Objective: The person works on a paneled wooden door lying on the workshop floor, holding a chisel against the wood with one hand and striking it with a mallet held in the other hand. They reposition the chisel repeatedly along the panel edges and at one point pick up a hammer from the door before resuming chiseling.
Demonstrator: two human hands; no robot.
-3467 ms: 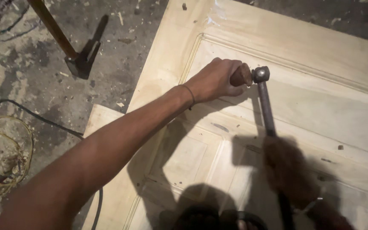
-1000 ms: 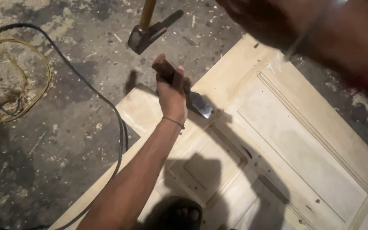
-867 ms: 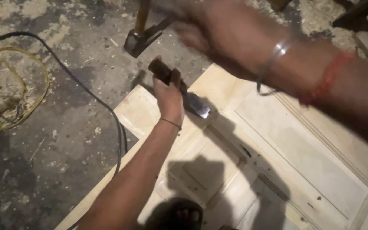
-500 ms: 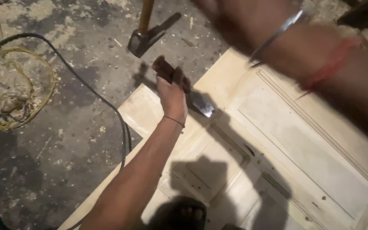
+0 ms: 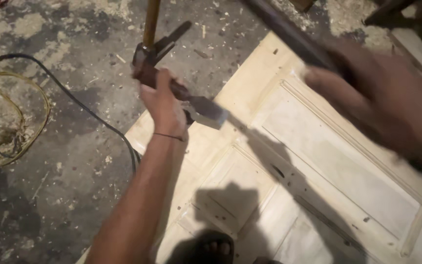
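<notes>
My left hand [image 5: 164, 105] grips a chisel [image 5: 205, 110] by its brown wooden handle. The wide metal blade rests on the near corner of a pale wooden panelled door [image 5: 343, 161] lying on the floor. My right hand [image 5: 382, 98] is raised close to the camera at the upper right, blurred by motion. It is closed around a long dark hammer handle [image 5: 289, 34] that runs up and to the left; the hammer's head is out of view.
A second tool with a wooden handle and dark metal head [image 5: 147, 46] stands on the dusty concrete floor just beyond the chisel. A black cable [image 5: 74, 102] and a coil of yellow cord [image 5: 6, 122] lie at the left. A sandalled foot [image 5: 216, 244] rests on the door's near edge.
My right arm has swung across the top of the view and now sits at the right with the dark handle showing. My left hand has kept the chisel at the door's corner.
</notes>
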